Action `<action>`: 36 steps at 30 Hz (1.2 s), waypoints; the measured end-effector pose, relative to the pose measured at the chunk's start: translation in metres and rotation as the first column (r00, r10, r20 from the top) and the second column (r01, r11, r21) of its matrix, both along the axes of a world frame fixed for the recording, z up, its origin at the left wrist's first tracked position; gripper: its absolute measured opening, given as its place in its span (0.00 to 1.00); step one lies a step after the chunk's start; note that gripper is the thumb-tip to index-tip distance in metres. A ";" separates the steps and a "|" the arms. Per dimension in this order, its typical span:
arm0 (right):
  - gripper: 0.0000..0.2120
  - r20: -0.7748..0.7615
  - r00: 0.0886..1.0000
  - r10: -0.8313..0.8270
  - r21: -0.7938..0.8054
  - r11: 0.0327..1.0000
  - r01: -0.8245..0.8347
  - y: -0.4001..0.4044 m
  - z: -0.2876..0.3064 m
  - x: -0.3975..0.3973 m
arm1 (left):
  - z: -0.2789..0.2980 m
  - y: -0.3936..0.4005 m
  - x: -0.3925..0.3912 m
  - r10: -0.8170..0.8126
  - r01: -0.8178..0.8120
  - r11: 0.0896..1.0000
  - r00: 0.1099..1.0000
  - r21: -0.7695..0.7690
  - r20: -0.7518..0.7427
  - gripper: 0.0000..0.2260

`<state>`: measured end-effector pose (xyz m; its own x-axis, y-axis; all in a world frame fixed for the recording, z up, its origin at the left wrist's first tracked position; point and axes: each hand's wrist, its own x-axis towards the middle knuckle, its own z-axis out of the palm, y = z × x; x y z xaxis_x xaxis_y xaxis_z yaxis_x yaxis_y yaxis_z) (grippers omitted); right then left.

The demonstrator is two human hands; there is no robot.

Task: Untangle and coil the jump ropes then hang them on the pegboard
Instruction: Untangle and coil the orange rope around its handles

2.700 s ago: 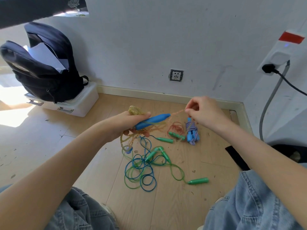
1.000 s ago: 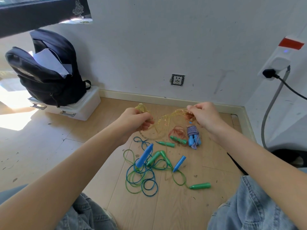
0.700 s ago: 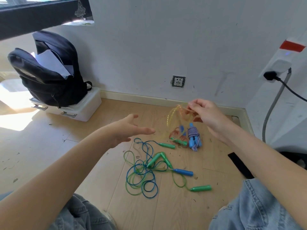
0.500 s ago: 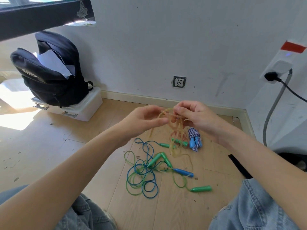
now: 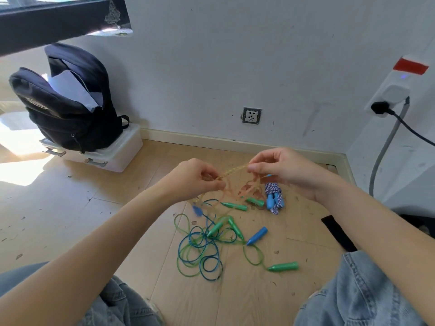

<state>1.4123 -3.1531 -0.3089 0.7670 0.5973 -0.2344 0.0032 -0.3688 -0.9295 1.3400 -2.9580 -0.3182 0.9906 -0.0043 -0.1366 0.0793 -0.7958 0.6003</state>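
Note:
My left hand [image 5: 197,178] and my right hand [image 5: 280,169] each pinch a translucent yellow-orange jump rope [image 5: 231,170], stretched short between them above the floor. More of that rope hangs in loops below, with a blurred blue handle [image 5: 197,211] dangling at the left. Its other blue handle [image 5: 257,236] lies on the floor. Beneath sits a tangle of green and blue ropes [image 5: 200,250] with green handles [image 5: 283,266]. A coiled blue-and-white rope with blue handles [image 5: 274,200] lies at the right. No pegboard is in view.
A black backpack [image 5: 66,107] stands on a white plastic box [image 5: 110,156] at the back left. The white wall holds a socket [image 5: 251,115]. A power strip with a plugged cable [image 5: 388,100] is on the right. My jeans-clad knees frame the floor's near edge.
My left hand let go, opened, then took the yellow rope again near my right hand. The hands have drawn slightly apart, tightening a short span. One blue handle dropped to the floor.

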 end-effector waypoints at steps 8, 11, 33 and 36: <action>0.07 -0.186 0.976 -0.115 0.194 0.969 0.151 -0.009 0.006 0.007 | 0.009 0.010 -0.001 0.156 -0.193 0.814 0.981 -0.549 -0.113 0.05; 0.05 -0.060 0.998 -0.012 0.054 0.998 0.016 -0.009 0.005 0.004 | 0.011 0.016 -0.001 0.270 -0.264 0.706 0.958 -0.657 -0.095 0.06; 0.07 -0.260 0.959 0.113 0.312 0.950 -0.027 0.011 -0.001 -0.009 | 0.012 -0.008 -0.001 0.179 -0.129 0.605 0.984 -0.785 -0.024 0.08; 0.09 -0.264 0.956 -0.131 0.338 0.915 0.219 0.003 0.002 0.003 | 0.009 -0.005 -0.002 0.043 -0.069 0.845 0.997 -0.530 -0.061 0.14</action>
